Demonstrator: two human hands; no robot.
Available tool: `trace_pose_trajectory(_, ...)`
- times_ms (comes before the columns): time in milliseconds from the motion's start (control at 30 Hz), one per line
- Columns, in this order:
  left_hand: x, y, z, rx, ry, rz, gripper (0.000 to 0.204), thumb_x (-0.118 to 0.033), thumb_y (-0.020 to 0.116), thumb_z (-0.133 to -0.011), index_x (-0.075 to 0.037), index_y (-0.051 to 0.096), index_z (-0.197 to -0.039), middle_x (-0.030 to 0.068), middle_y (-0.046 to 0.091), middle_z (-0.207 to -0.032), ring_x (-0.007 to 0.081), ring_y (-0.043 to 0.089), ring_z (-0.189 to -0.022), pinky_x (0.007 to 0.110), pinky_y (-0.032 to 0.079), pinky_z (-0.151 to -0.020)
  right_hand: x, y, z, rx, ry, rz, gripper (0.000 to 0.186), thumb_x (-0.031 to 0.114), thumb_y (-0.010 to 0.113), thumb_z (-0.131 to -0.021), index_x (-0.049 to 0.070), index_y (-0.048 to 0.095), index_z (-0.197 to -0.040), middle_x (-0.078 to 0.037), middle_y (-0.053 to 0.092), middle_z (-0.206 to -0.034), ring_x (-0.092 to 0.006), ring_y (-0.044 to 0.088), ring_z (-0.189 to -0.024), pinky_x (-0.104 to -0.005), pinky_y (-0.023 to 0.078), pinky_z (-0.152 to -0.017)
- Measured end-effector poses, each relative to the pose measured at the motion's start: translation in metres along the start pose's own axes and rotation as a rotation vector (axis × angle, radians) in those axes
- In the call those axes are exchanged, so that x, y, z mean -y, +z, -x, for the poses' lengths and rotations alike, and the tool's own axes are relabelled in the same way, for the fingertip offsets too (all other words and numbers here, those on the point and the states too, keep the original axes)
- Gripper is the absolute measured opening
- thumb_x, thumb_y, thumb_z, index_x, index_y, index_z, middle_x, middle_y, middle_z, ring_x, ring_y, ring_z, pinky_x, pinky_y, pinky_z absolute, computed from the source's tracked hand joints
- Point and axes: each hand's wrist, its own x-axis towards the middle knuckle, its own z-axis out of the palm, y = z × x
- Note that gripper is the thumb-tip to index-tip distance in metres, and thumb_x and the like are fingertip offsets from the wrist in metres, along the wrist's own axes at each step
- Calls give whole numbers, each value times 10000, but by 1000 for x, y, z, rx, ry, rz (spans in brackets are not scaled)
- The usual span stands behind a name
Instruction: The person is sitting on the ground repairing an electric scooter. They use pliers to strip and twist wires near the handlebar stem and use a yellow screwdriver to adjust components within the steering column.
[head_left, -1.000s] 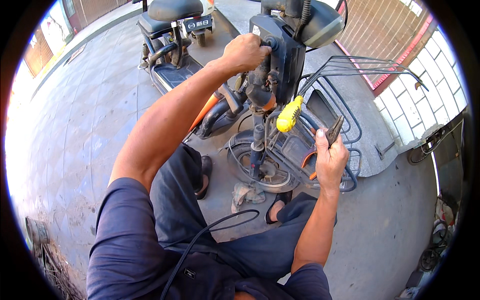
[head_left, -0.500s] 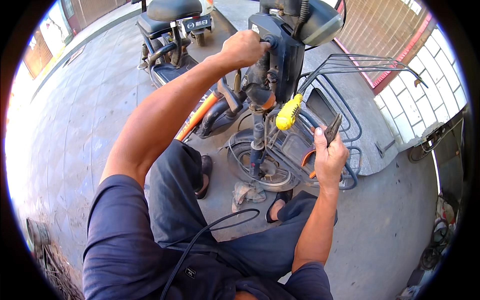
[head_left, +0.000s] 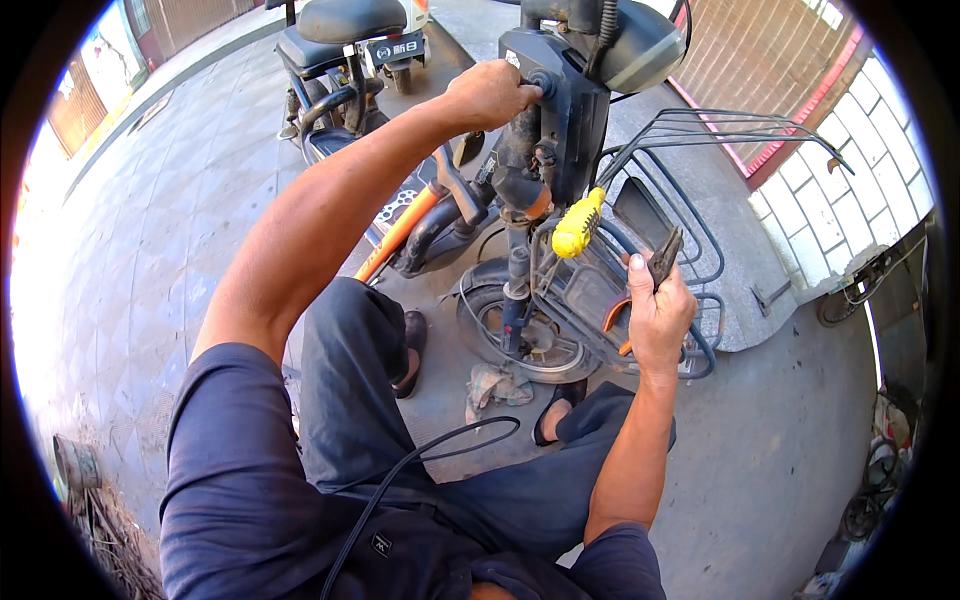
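Note:
My left hand point(head_left: 492, 95) reaches up to the dark front column point(head_left: 572, 125) of an electric scooter. Its fingers are closed at a round black fitting point(head_left: 543, 83) on that column; what they pinch is hidden. In my right hand point(head_left: 660, 325) is a pair of pliers point(head_left: 664, 258), its dark jaws pointing up and its orange grips showing below the thumb. Between the two hands a yellow ribbed handle point(head_left: 578, 226), like a screwdriver's, sticks out in front of the wire basket point(head_left: 690, 215).
Below the column is the front wheel point(head_left: 530, 335), with a crumpled rag point(head_left: 497, 388) on the floor beside it. A black cable point(head_left: 400, 465) loops across my lap. Another scooter point(head_left: 350, 60) stands behind at the left. A bucket point(head_left: 76, 463) sits at the lower left.
My left upper arm and elbow have shifted slightly left and down, while the left hand stays at the black fitting. The right hand and pliers have hardly moved.

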Motion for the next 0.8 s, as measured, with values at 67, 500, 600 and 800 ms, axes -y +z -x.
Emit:
trace_pose_trajectory(67, -1, 2, 2, -68, 41, -143, 424, -367, 546, -1006, -20, 643, -783, 23, 516, -566, 120, 529, -463, 269, 450, -484, 0, -1, -1, 15, -4, 9, 266, 232, 654, -940, -33, 656, -959, -183, 649, -746, -342, 643, -681, -412, 482, -635)
trace_pose_trajectory(500, 13, -10, 0, 302, -150, 473, 429, -390, 528, -1017, -28, 633, -814, 19, 527, -566, 94, 538, -477, 243, 443, -499, -6, -8, -4, 38, -42, 10, 250, 223, 656, -935, -27, 651, -938, -174, 651, -751, -347, 645, -683, -411, 479, -628)
trace_pose_trajectory(600, 10, -15, 6, 294, -182, 532, 417, -384, 554, -1006, -11, 642, -844, 24, 518, -561, 99, 522, -458, 228, 417, -475, -2, -2, -4, 15, -83, 14, 240, 217, 657, -933, -21, 644, -915, -169, 640, -735, -343, 636, -665, -410, 469, -609)
trace_pose_trajectory(800, -2, -3, 6, 31, -81, 30, 488, -450, 578, -982, -5, 662, -799, 50, 548, -604, 129, 540, -456, 241, 457, -476, -3, -2, -4, 16, -52, 37, 226, 208, 646, -940, -15, 636, -902, -165, 623, -722, -347, 619, -646, -409, 462, -599)
